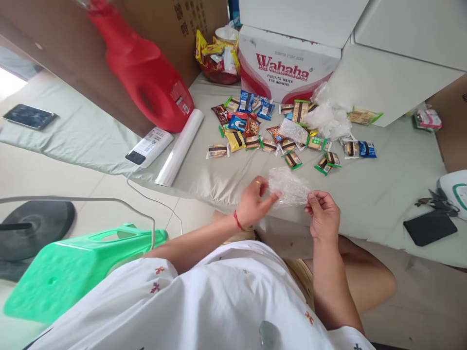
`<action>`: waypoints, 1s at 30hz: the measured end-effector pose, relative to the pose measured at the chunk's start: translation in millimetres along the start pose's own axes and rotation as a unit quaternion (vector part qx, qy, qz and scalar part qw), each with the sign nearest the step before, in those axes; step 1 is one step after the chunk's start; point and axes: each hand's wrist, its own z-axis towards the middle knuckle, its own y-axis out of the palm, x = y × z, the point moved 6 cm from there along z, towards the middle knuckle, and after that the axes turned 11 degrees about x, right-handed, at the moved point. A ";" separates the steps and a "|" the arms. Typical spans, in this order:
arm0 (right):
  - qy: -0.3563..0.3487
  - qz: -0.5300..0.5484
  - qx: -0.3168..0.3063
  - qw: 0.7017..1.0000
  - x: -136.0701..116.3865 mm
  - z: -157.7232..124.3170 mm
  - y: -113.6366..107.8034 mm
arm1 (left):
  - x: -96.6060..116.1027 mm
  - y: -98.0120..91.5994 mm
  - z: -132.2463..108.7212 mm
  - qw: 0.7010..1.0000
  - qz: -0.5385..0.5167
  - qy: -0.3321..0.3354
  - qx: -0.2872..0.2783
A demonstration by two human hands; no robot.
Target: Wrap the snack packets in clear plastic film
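A clear plastic bag [289, 187] is stretched between both hands above the near edge of the bed. My left hand [255, 201], with a red string at the wrist, pinches the bag's left side. My right hand [323, 214] pinches its right corner. Beyond the bag, several small wrapped snacks [272, 133] lie scattered on the grey-green sheet [379, 189]. More crumpled clear plastic bags [326, 116] lie among them.
A roll of plastic bags [180, 147], a white power bank [149, 147] and a red jug [146, 73] sit at left. A Wahaha box [288, 63] and a snack jar [219, 56] stand behind. A green stool [80, 265] is near left, a black wallet [429, 227] at right.
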 end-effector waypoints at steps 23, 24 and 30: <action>-0.157 -0.274 -0.102 0.943 -19.2 0.8 2.4 | -45.1 -12.4 41.8 0.940 -0.222 -0.222 0.132; -0.159 -0.270 -0.093 0.945 -22.1 3.6 -0.3 | -45.1 -18.7 44.7 0.950 -0.198 -0.184 0.154; -0.093 -0.150 -0.115 0.978 -19.4 17.0 5.2 | -26.6 -36.9 43.1 0.968 -0.171 -0.072 0.167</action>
